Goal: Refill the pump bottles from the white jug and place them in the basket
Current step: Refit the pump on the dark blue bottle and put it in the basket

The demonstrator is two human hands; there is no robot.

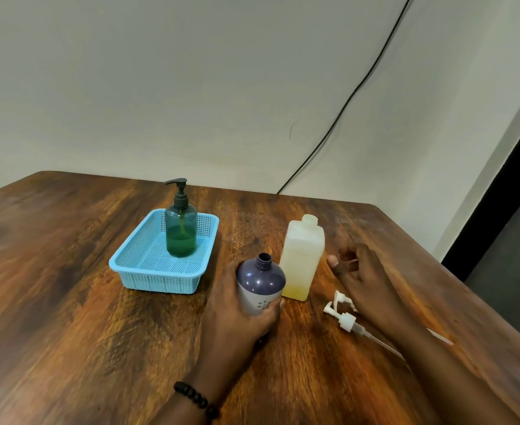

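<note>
My left hand (237, 311) grips a purple and white bottle (260, 283) with an open neck, upright on the table. Just behind it to the right stands the white jug (302, 256), uncapped, with a little yellow liquid at its bottom. My right hand (360, 271) hovers right of the jug with fingers loosely spread, holding nothing. Two white pump heads (344, 314) with dip tubes lie on the table under my right forearm. A green pump bottle (180, 234) with a dark pump stands inside the blue basket (148, 274).
The wooden table (68, 302) ends at the right edge near a dark doorway. A black cable (344, 102) runs down the wall behind the table.
</note>
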